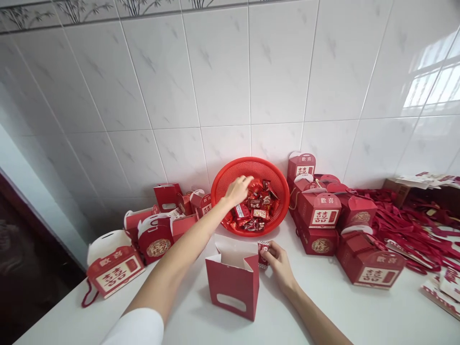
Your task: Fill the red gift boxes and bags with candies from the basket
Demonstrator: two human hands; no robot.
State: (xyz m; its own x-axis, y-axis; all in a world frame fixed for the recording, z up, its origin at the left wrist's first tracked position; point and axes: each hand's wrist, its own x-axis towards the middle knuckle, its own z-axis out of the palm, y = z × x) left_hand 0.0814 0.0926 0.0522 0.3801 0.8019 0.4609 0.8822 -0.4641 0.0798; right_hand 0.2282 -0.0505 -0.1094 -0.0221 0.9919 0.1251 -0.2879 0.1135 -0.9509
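My left hand (238,189) reaches over the red plastic basket (223,178), its fingers stretched out just above the wrapped candies (259,203) heaped inside; nothing shows in its grasp. Between thumb and fingers, my right hand (281,263) grips a small red candy packet (263,254) with a patterned wrapper, beside the upper right side of a red paper box (232,282). That box stands upright with its top open and a pale oval window low on its front. Its bottom inside is hidden from me.
Folded red gift boxes (325,211) are stacked right of the basket, and more boxes (158,237) with raised flaps stand to the left. A heap of dark red ribbons (402,225) lies at the far right. A tiled wall (223,72) rises behind the white table (187,316).
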